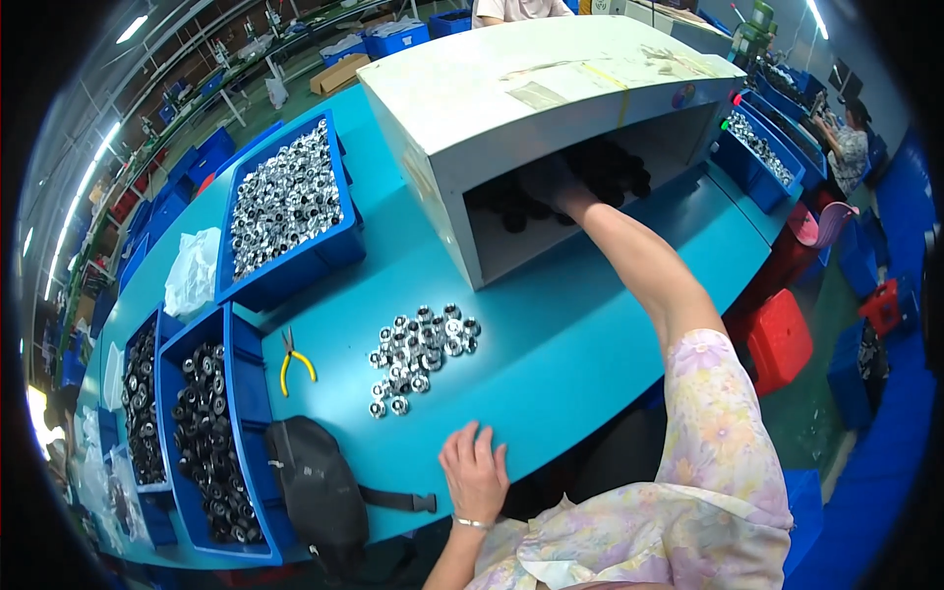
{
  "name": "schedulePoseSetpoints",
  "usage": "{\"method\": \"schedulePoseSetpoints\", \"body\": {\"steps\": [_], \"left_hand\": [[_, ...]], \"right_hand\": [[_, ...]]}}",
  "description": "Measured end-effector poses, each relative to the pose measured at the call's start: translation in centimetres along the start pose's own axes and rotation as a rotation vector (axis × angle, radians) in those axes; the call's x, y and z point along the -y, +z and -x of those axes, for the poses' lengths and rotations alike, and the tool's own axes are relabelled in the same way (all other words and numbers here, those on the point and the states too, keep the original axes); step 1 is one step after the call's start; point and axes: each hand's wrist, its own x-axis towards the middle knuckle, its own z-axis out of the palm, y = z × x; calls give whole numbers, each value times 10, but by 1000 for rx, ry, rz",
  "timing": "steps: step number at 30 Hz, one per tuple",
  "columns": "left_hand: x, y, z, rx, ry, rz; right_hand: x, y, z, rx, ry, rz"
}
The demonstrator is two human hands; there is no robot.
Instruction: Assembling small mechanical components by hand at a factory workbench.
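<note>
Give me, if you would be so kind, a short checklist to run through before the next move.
1. Left hand free: ok, at the near edge of the table, holding nothing visible.
2. Right hand and its grip: cannot tell, in shadow inside the white box.
3. Silver parts away from the table edge: ok, in a loose group.
4. Pliers apart from the silver parts: ok.
5. Near edge uncluttered: not ok, the black bag lies there beside a blue bin.
</note>
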Motion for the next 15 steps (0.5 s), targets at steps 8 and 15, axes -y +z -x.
{"method": "schedulePoseSetpoints", "body": {"steps": [8, 15], "left_hand": [[-3, 3, -7, 43, -64, 96], [0, 1, -5, 57, -76, 123]], "right_hand": [[-55, 47, -34, -64, -18, -39], [-54, 65, -39, -61, 9, -138]]}}
